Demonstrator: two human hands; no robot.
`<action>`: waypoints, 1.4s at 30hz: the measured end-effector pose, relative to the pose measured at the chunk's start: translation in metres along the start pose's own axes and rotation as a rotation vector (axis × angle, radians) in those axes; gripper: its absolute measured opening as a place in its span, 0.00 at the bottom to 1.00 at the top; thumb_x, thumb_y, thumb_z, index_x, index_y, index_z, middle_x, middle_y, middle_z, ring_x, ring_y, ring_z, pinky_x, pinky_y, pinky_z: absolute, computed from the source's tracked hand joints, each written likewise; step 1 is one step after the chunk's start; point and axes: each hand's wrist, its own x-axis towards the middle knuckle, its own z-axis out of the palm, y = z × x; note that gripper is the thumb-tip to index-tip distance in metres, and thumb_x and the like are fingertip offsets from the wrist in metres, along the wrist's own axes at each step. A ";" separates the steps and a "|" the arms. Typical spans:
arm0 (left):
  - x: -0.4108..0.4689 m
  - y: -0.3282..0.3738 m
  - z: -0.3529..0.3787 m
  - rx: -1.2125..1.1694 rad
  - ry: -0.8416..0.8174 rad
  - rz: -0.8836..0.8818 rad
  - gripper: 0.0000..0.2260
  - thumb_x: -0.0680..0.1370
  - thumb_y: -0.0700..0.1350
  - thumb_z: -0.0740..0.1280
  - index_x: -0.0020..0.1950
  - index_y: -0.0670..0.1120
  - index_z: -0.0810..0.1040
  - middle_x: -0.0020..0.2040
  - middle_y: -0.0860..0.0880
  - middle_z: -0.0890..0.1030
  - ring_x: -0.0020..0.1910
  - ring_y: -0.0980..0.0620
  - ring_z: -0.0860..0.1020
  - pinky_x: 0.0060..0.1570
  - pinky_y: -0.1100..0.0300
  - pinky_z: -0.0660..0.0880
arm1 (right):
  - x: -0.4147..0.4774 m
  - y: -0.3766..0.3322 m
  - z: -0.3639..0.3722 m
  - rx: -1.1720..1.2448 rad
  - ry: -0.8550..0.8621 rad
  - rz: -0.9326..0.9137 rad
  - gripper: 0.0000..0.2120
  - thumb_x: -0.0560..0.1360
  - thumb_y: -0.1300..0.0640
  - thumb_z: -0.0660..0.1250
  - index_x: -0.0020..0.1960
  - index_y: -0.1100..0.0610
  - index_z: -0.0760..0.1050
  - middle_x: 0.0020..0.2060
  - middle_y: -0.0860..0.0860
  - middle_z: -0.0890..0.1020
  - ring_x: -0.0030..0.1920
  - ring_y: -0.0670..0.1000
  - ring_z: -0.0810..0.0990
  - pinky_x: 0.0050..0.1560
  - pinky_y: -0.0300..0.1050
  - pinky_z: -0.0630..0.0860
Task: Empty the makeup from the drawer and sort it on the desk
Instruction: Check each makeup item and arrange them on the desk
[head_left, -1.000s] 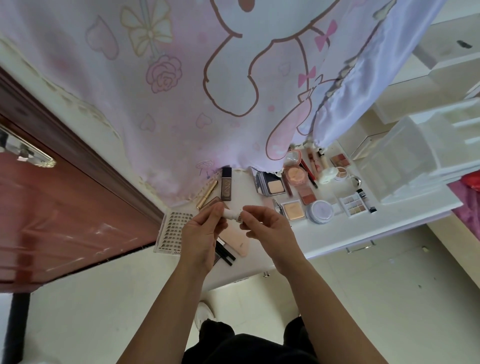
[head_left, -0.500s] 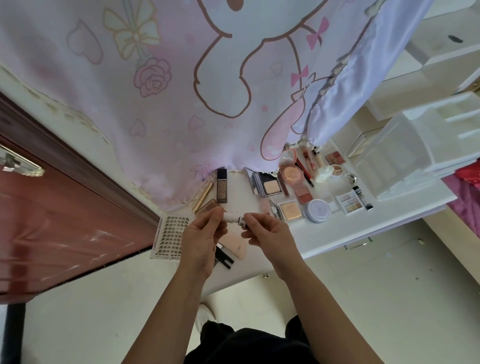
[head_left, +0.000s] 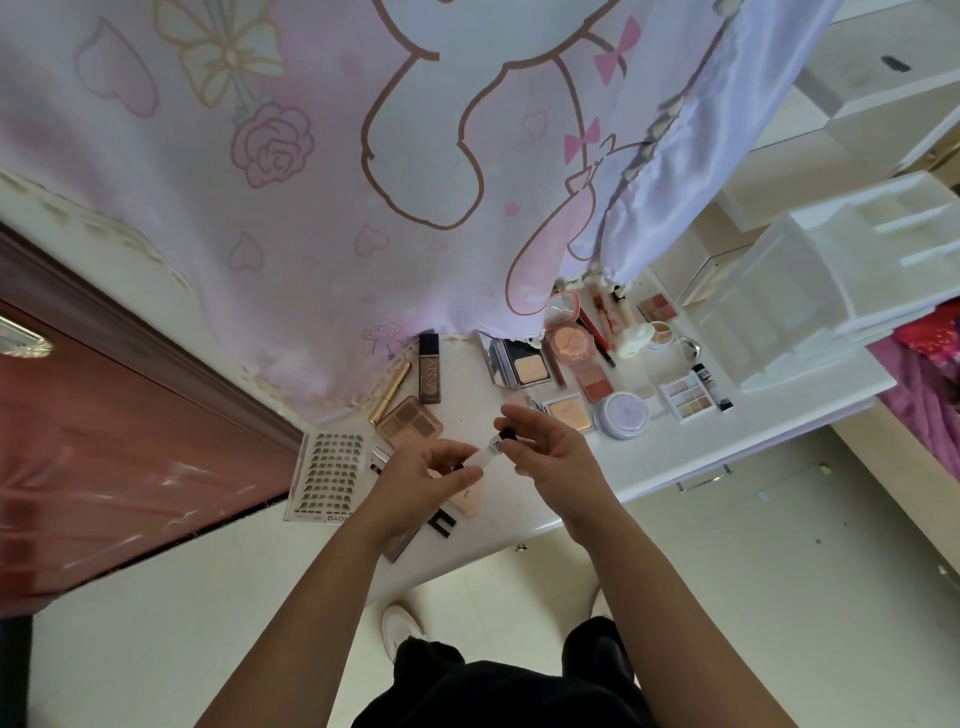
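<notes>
Head view: a person stands at a white desk (head_left: 675, 462), both forearms reaching forward over its near edge
Held item: a small tube (head_left: 492, 448) with a pale body and a dark cap, carried roughly level just above the desk, bridging the two hands
Left: the left hand (head_left: 415, 480) pinches the pale end between thumb and fingertips, the other fingers curled
Right: the right hand (head_left: 553, 457) pinches the dark cap end, fingers bent round it
Desk, left end: a lash tray (head_left: 330, 475) at the edge; near it a brown palette (head_left: 410, 427), a gold tube (head_left: 389, 392) and a dark foundation bottle (head_left: 429, 370) lying flat
Beneath the grip: a peach sponge (head_left: 467, 500) and black sticks (head_left: 444, 519), partly hidden by the left hand
Desk, middle: an open compact (head_left: 519, 366), a powder compact (head_left: 569, 413), a lilac jar (head_left: 623, 414), a blush pan (head_left: 595, 384) and a small eyeshadow palette (head_left: 688, 397), close together
Far right: a clear organiser (head_left: 810, 306) on the desk; its contents cannot be told
Behind: a pink printed curtain (head_left: 363, 156), its hem reaching the desk's back edge
</notes>
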 end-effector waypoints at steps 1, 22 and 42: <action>0.003 -0.002 0.002 0.034 -0.004 0.005 0.11 0.76 0.46 0.74 0.58 0.50 0.84 0.49 0.50 0.84 0.48 0.55 0.80 0.50 0.63 0.77 | 0.002 0.002 -0.002 -0.011 -0.006 -0.009 0.19 0.79 0.65 0.67 0.66 0.49 0.77 0.55 0.43 0.84 0.54 0.40 0.82 0.50 0.38 0.77; 0.119 -0.052 0.087 0.032 0.482 -0.326 0.12 0.74 0.50 0.74 0.52 0.45 0.86 0.44 0.51 0.84 0.48 0.49 0.81 0.56 0.55 0.77 | 0.027 0.142 -0.060 -1.402 -0.102 0.131 0.35 0.79 0.54 0.58 0.81 0.54 0.46 0.81 0.54 0.44 0.80 0.58 0.49 0.74 0.54 0.61; 0.033 -0.108 0.024 0.425 0.688 -0.242 0.11 0.78 0.49 0.67 0.58 0.47 0.80 0.56 0.47 0.78 0.56 0.45 0.75 0.46 0.56 0.69 | 0.039 0.129 -0.004 -1.189 0.025 0.074 0.28 0.80 0.51 0.59 0.78 0.56 0.57 0.78 0.59 0.56 0.76 0.59 0.56 0.73 0.55 0.61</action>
